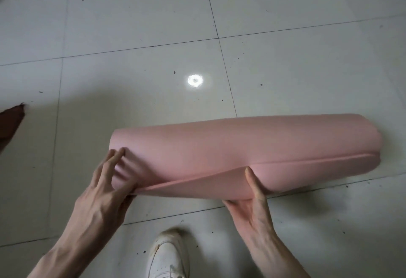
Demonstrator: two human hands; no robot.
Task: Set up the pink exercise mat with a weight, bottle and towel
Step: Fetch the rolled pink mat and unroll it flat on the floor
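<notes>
Both hands, left hand (105,190) and right hand (252,198), pinch the rolled pink mat's (241,143) loose edge; best pull evenly toward six o'clock.

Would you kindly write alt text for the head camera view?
Two bare hands, left hand and right hand, grip the loose edge of a rolled pink mat lying on a pale tiled floor. A white shoe stands below.
</notes>
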